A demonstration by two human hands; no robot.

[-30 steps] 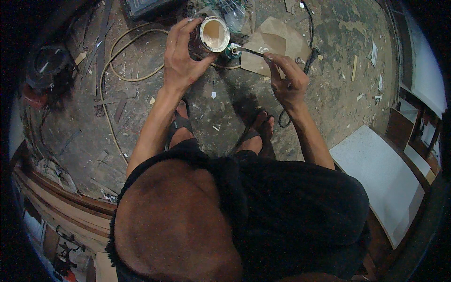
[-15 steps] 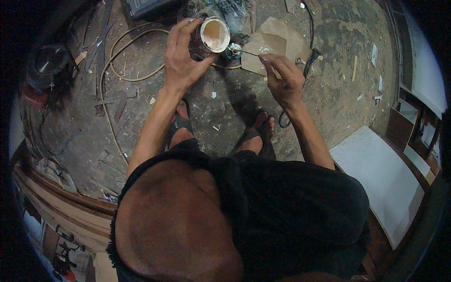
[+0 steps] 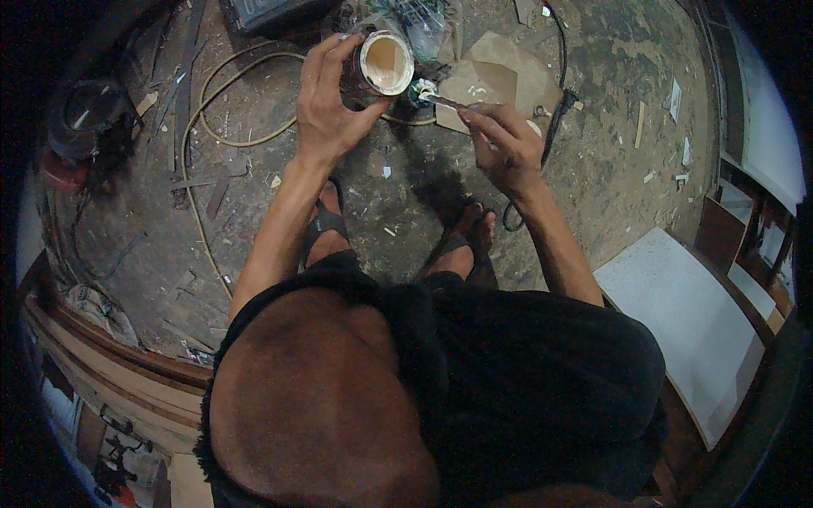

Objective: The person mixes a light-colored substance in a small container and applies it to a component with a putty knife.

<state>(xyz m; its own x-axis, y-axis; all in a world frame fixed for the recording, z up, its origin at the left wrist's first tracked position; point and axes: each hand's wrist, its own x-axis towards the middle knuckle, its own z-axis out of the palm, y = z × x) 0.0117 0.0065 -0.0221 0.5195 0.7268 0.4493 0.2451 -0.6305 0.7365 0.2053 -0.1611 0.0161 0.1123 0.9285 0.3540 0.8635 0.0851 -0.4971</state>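
My left hand (image 3: 326,106) is wrapped around the side of an open can (image 3: 366,85), tilted so that its mouth faces me. Dried whitish stuff coats the rim, and a tan, creamy layer shows inside. To the right, my right hand (image 3: 508,148) pinches a thin, stick-like tool (image 3: 447,102), whose exact kind I cannot make out. Its tip points left to a small green container (image 3: 417,91) with white stuff at its top, just beside the can. Whether the tip touches that container I cannot tell.
Brown cardboard (image 3: 453,80) lies on the littered floor beyond my right hand. A tan hose (image 3: 199,106) loops at left, and a dark case (image 3: 262,13) stands at the far edge. Clear plastic bags (image 3: 415,25) lie near it. A white board (image 3: 686,326) rests at right.
My right hand has turned slightly and shifted a little left, so the tool shows broader and at a different angle. My left hand and the can have hardly moved.
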